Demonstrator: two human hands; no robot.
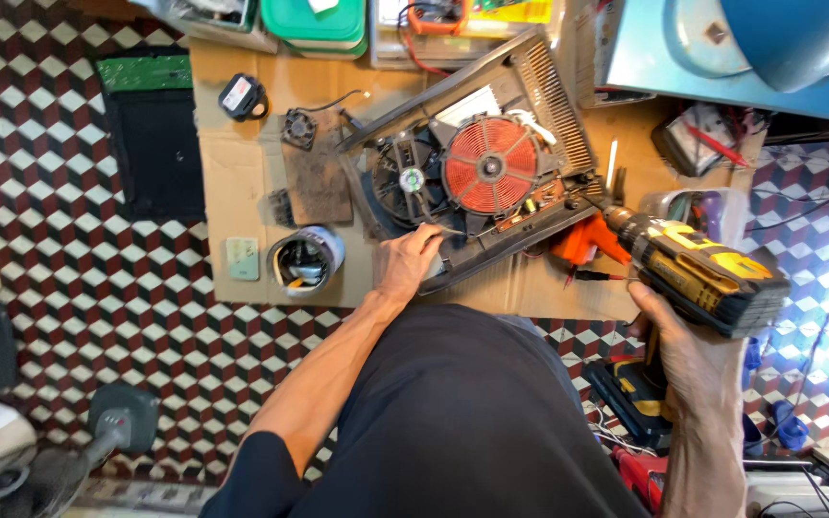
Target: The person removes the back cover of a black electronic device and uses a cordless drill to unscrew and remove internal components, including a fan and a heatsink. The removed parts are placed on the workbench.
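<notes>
The opened cooker (477, 168) lies tilted on a cardboard sheet (232, 168) on the checkered floor, its red coil (489, 165) bared at the middle and a black fan (405, 182) to the coil's left. The left hand (407, 261) reaches forward with the forearm stretched out from the lap, the fingers bent and pinched at the cooker's near edge, touching a thin wire or part there; what exactly it grips is too small to tell. The right hand (688, 350) is raised at the right, wrist bent, fist clenched around the handle of a yellow and black drill (698, 264), whose nose points up and left toward the cooker's right corner, close to it but whether touching cannot be told. Just beside the drill's nose lies an orange tool (587, 240). Left of the cooker sits a brown square plate (319, 177), with a small fan (298, 127) above it and a round black part with a pale label (242, 96) further left. Near the left hand stands an open silver can (306, 259), and a pale rectangular switch plate (242, 257) lies beside it. A green lidded box (314, 24) sits at the top edge, and a black mat with a green strip (151, 134) lies well to the left.
</notes>
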